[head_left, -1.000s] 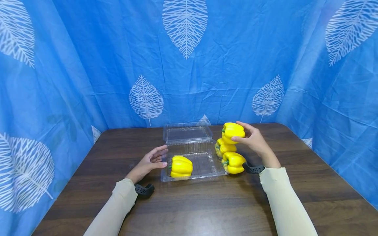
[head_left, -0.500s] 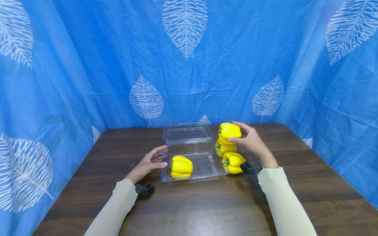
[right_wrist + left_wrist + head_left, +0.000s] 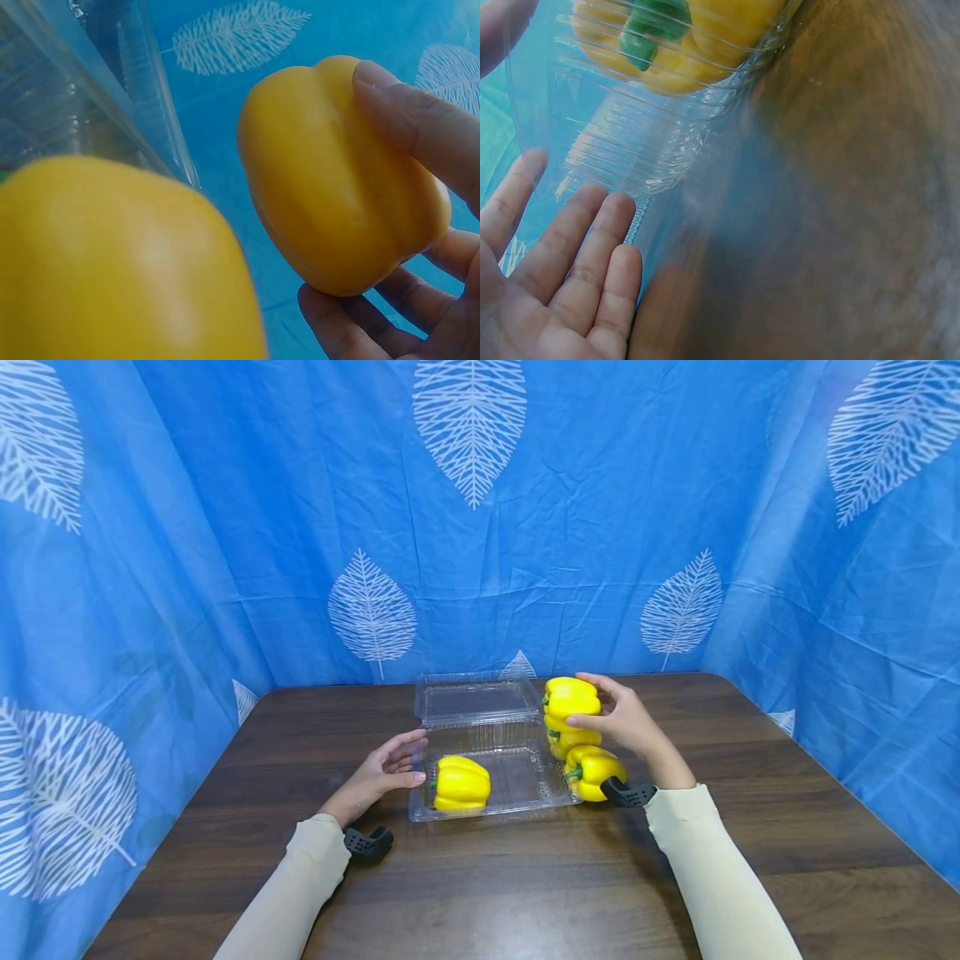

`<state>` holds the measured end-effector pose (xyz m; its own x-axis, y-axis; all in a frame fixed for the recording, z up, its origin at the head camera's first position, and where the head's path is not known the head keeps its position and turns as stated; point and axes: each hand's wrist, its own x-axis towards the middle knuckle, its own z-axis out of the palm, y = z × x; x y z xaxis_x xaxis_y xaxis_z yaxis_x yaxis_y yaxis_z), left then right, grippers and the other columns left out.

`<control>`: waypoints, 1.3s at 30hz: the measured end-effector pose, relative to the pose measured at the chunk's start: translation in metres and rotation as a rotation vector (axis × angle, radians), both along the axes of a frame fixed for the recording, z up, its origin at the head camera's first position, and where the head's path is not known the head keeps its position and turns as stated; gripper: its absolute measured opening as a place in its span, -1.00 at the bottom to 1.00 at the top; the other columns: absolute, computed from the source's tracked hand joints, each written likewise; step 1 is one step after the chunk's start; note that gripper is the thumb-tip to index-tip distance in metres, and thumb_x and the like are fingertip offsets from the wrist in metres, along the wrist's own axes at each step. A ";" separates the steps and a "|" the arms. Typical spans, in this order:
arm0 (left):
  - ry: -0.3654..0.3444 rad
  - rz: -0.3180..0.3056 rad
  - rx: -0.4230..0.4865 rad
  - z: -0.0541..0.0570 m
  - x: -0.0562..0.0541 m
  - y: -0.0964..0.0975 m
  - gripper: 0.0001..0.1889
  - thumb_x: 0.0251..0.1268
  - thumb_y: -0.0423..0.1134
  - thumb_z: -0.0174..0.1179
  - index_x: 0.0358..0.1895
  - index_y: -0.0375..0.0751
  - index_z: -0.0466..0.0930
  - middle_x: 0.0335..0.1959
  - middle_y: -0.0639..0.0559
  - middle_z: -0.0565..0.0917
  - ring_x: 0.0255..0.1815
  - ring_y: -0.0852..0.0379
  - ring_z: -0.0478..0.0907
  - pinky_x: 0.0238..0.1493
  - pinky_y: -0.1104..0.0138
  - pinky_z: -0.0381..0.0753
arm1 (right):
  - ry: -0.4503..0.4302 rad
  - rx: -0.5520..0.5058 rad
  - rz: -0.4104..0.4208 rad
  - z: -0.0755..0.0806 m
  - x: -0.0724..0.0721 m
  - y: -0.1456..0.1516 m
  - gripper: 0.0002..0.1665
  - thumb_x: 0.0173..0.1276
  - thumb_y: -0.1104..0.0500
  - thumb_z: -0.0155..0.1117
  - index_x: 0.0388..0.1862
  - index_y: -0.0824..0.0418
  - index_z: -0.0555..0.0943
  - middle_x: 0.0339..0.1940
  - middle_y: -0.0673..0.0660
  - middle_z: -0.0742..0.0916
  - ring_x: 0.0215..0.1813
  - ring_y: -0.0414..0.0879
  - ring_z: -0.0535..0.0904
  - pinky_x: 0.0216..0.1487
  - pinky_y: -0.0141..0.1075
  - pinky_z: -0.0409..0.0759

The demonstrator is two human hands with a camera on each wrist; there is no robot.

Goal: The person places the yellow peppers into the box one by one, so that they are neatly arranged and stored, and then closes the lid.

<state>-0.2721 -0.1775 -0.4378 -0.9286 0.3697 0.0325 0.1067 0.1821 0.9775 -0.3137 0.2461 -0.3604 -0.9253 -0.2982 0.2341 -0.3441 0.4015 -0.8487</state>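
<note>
My right hand [image 3: 628,720] holds a yellow bell pepper [image 3: 572,697] above the right edge of a clear plastic clamshell container [image 3: 517,812]. In the right wrist view, the thumb lies on one side of this pepper [image 3: 330,172] and the fingers on the other. My left hand [image 3: 375,781] rests at the container's left side, its fingers loosely extended and touching the clear wall, as the left wrist view shows. Inside the container at the left lies another yellow bell pepper [image 3: 461,783], its green stem facing left.
Two more bell peppers sit along the container's right side: a rear pepper [image 3: 579,742], partly hidden by the held one, and a front pepper [image 3: 592,767], partly behind the wrist strap [image 3: 628,793]. The container's lid [image 3: 477,697] is folded back on the wooden table [image 3: 480,893].
My right hand has moved left with the bell pepper, bringing it close to the container's right edge. The left hand and the container have stayed put.
</note>
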 end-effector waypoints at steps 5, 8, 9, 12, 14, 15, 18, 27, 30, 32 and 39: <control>-0.003 0.004 -0.001 0.000 -0.001 0.001 -0.16 0.43 -0.24 0.34 0.71 -0.24 0.18 0.68 -0.33 0.28 0.67 -0.35 0.25 0.64 -0.14 0.26 | -0.007 -0.001 0.007 -0.001 0.000 -0.005 -0.07 0.44 0.25 0.49 0.67 0.40 0.29 0.46 0.46 0.55 0.29 0.31 0.60 0.25 -0.15 0.68; -0.002 0.003 -0.004 0.000 0.000 0.001 -0.15 0.42 -0.24 0.34 0.71 -0.24 0.18 0.69 -0.33 0.27 0.67 -0.35 0.25 0.64 -0.14 0.26 | -0.018 0.000 0.009 -0.001 0.001 -0.009 -0.06 0.44 0.23 0.50 0.68 0.38 0.28 0.46 0.45 0.55 0.29 0.31 0.60 0.23 -0.08 0.71; -0.002 0.004 -0.006 0.000 0.000 0.001 -0.15 0.42 -0.24 0.34 0.71 -0.23 0.18 0.69 -0.33 0.27 0.67 -0.34 0.25 0.64 -0.14 0.26 | -0.022 -0.001 0.009 -0.001 0.001 -0.010 -0.06 0.45 0.23 0.50 0.68 0.37 0.28 0.46 0.45 0.55 0.29 0.30 0.60 0.22 -0.08 0.72; -0.005 0.006 -0.010 0.000 0.000 0.001 -0.16 0.43 -0.25 0.32 0.71 -0.23 0.18 0.69 -0.33 0.27 0.67 -0.34 0.25 0.64 -0.14 0.26 | -0.031 0.002 0.014 -0.001 0.002 -0.013 -0.06 0.45 0.21 0.50 0.69 0.35 0.28 0.45 0.45 0.56 0.26 0.29 0.60 0.15 -0.10 0.74; -0.006 0.007 -0.012 0.000 0.000 0.001 -0.17 0.44 -0.26 0.31 0.71 -0.23 0.18 0.69 -0.33 0.27 0.67 -0.34 0.25 0.64 -0.15 0.25 | -0.036 0.006 0.018 -0.001 0.003 -0.015 -0.06 0.45 0.20 0.50 0.69 0.34 0.28 0.43 0.45 0.56 0.24 0.27 0.60 0.12 -0.12 0.74; -0.007 0.008 -0.013 0.000 0.000 0.001 -0.17 0.44 -0.27 0.31 0.71 -0.23 0.18 0.69 -0.33 0.28 0.67 -0.34 0.25 0.64 -0.15 0.25 | -0.038 0.009 0.020 0.000 0.004 -0.016 -0.06 0.45 0.19 0.51 0.69 0.33 0.28 0.42 0.45 0.57 0.23 0.26 0.59 0.10 -0.13 0.74; -0.006 0.009 -0.012 0.000 0.000 0.001 -0.17 0.44 -0.27 0.31 0.71 -0.24 0.18 0.69 -0.33 0.28 0.67 -0.34 0.25 0.64 -0.15 0.25 | -0.044 0.020 0.024 0.001 0.005 -0.020 -0.05 0.44 0.17 0.52 0.69 0.33 0.29 0.40 0.43 0.58 0.22 0.25 0.58 0.08 -0.13 0.73; -0.003 0.006 -0.011 0.000 -0.001 0.001 -0.17 0.43 -0.27 0.31 0.71 -0.24 0.18 0.68 -0.33 0.28 0.66 -0.34 0.26 0.64 -0.15 0.26 | -0.048 0.078 0.050 -0.001 0.006 -0.028 -0.03 0.46 0.09 0.50 0.71 0.30 0.26 0.47 0.42 0.55 0.33 0.32 0.57 0.18 0.04 0.73; -0.002 0.006 -0.011 0.000 -0.001 0.001 -0.17 0.43 -0.27 0.31 0.71 -0.25 0.17 0.68 -0.33 0.28 0.66 -0.34 0.26 0.64 -0.14 0.26 | -0.072 0.082 0.053 -0.001 0.006 -0.031 0.01 0.45 0.06 0.50 0.73 0.26 0.24 0.47 0.42 0.54 0.28 0.30 0.58 0.14 0.03 0.75; -0.001 0.007 -0.011 0.000 -0.001 0.001 -0.16 0.43 -0.26 0.32 0.71 -0.24 0.18 0.68 -0.33 0.28 0.66 -0.34 0.26 0.64 -0.14 0.26 | -0.081 0.085 0.054 -0.002 0.007 -0.034 0.01 0.45 0.05 0.51 0.73 0.25 0.24 0.46 0.42 0.54 0.25 0.29 0.59 0.11 0.02 0.76; 0.007 0.000 -0.005 -0.001 -0.001 0.000 -0.15 0.42 -0.22 0.35 0.71 -0.25 0.17 0.68 -0.34 0.28 0.66 -0.35 0.26 0.64 -0.15 0.26 | -0.103 0.085 0.032 -0.004 0.009 -0.043 -0.01 0.45 0.05 0.52 0.71 0.26 0.28 0.43 0.41 0.57 0.25 0.28 0.58 0.10 -0.01 0.75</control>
<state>-0.2735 -0.1774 -0.4390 -0.9283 0.3699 0.0365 0.1131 0.1874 0.9757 -0.3052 0.2030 -0.3646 -0.9327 -0.3430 0.1113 -0.2711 0.4633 -0.8437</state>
